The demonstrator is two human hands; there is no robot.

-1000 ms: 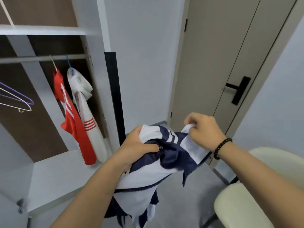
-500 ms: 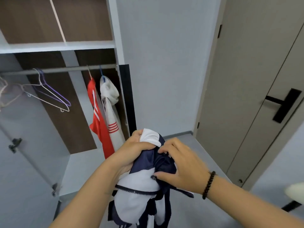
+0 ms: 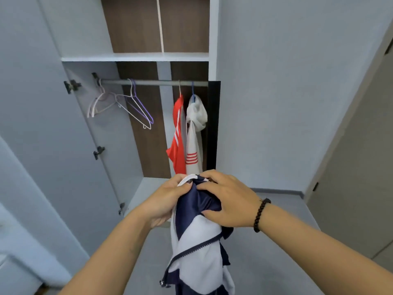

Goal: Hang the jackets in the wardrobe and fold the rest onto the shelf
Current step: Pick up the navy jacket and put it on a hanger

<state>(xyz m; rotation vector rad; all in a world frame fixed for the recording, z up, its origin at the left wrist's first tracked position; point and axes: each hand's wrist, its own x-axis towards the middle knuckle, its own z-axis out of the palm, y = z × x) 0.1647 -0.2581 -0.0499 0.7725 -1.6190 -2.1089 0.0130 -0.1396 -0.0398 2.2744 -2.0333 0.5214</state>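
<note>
Head view. A navy-and-white zip jacket (image 3: pixel 197 228) is held bunched at its top between both hands, in front of the open wardrobe (image 3: pixel 136 57). The left hand (image 3: pixel 168 201) is curled round the gathered collar end, where a white band shows above the thumb. The right hand (image 3: pixel 229 201), a dark bead bracelet (image 3: pixel 261 213) on its wrist, is pressed against the navy cloth from the other side, fingertips and thumb pinching folds of it. The rest of the jacket hangs loose below both hands, its zip edge open and trailing.

Progress, as judged: two garments are already hung. Just beyond the hands, on the rail (image 3: pixel 153 82), a red jacket with white stripes (image 3: pixel 177 137) and a white jacket with red stripes (image 3: pixel 194 141) hang side by side, touching, at the rail's right end. The held jacket is not yet on a hanger, so hanging it is left. Whether other clothes wait to be folded cannot be told; none are in sight.

Containers: up and to the left of the left hand, empty hangers remain on the rail, a purple wire hanger (image 3: pixel 140 107) and a white wire hanger (image 3: pixel 131 107) together, and pale pink hangers (image 3: pixel 96 105) at the far left end. The shelf above the rail (image 3: pixel 136 58) shows no folded items. On the wardrobe floor (image 3: pixel 146 188), behind the left hand, nothing is seen.
</note>
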